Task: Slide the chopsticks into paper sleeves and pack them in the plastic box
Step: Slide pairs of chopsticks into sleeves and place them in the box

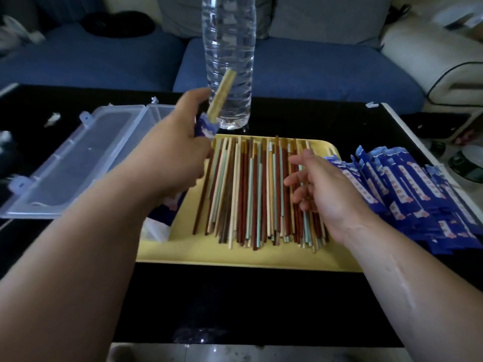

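Head view, left hand: my left hand (pixel 177 150) grips a sleeved pair (pixel 220 96) in mid-air above the tray's far left corner. The bamboo ends poke out of the blue paper toward the water bottle (pixel 228 61).
Right hand: my right hand (pixel 321 186) hovers with loose, spread fingers over the loose chopsticks (pixel 251 189), grasping nothing.
Chopsticks: dozens lie side by side on the yellow tray (pixel 235 253), in red, green and pale wood.
Sleeves: a heap of blue paper sleeves (pixel 407 194) lies just right of the tray on the black table (pixel 248 296).
Box: the clear plastic box (pixel 78 163) sits open left of the tray, near my left hand.
Risk, bottle: the raised ends are close to the standing bottle. A careless swing toward the box could, I judge, knock it over.
Risk, sleeve: the pair looks only partly covered. If it is tipped the wrong way, the sticks could slide out before they reach the box.
Risk, row: my right fingers dragging across the row could scatter sticks off the tray.
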